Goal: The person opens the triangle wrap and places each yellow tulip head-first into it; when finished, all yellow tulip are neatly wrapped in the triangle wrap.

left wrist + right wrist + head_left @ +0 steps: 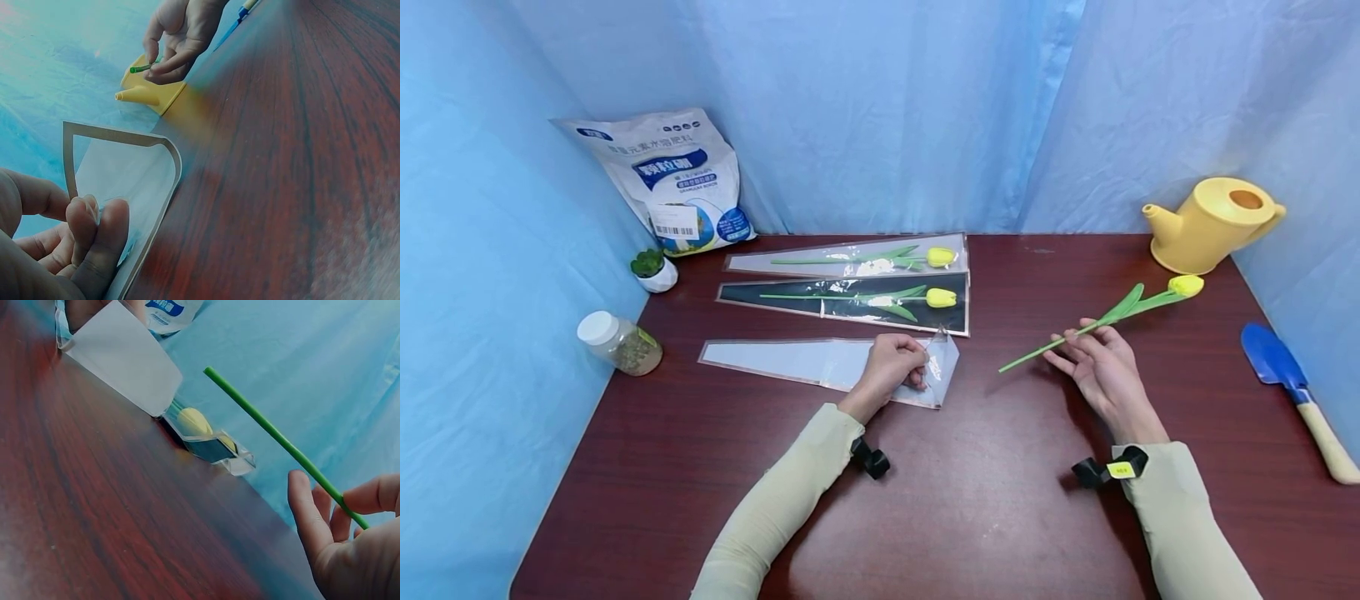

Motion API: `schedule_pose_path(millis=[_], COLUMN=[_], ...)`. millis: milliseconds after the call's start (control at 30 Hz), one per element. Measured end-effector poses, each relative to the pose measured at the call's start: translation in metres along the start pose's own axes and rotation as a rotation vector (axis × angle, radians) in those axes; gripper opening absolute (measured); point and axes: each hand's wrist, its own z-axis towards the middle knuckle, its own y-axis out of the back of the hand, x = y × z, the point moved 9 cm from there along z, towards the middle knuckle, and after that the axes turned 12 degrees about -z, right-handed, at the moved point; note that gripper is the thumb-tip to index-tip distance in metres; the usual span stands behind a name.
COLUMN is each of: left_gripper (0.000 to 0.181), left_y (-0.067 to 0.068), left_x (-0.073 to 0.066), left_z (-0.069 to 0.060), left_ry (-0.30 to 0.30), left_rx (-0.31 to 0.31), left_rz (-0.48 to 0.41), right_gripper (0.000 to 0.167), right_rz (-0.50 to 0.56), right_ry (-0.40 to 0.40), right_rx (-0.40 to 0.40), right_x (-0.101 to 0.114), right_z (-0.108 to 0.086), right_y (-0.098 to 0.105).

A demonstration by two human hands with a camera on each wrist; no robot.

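Note:
My left hand [892,367] pinches the wide end of a white flower sleeve [797,360] with a clear front. In the left wrist view, that end of the sleeve [125,162] stands raised, its brown-edged rim bowed apart. To the right, my right hand [1105,371] holds a yellow artificial tulip [1185,287] by its green stem, above the table. The stem's cut end [215,374] points toward the sleeve. Behind the white sleeve lie a black sleeve [745,293] and a further pale sleeve [752,264], each with a yellow tulip inside.
At the back left stands a fertilizer bag [677,179], near a small potted succulent [655,271] and a lidded jar [621,342]. A yellow watering can [1210,225] and a blue trowel [1273,354] are on the right. Blue curtains [880,108] border the brown table [985,517].

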Motion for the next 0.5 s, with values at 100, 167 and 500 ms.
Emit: schedule_pose_path(millis=[100, 167, 500], left_gripper=[0.008, 0.008, 0.008], left_y=[0.0001, -0.0001, -0.0005], left_x=[0.0002, 0.0004, -0.0005], left_z=[0.0002, 0.0004, 0.0001], left_ry=[0.004, 0.004, -0.001], left_rx=[-0.003, -0.003, 0.005], left_rz=[0.003, 0.005, 0.005], right_gripper=[0.023, 0.023, 0.023], right_rz=[0.028, 0.050, 0.097], right_ry=[0.019, 0.038, 0.088], right_rx=[-0.006, -0.012, -0.057], right_x=[0.0003, 0.0006, -0.0006], right_z=[0.0028, 0.0045, 0.0089], right_y=[0.0008, 0.0016, 0.0031])
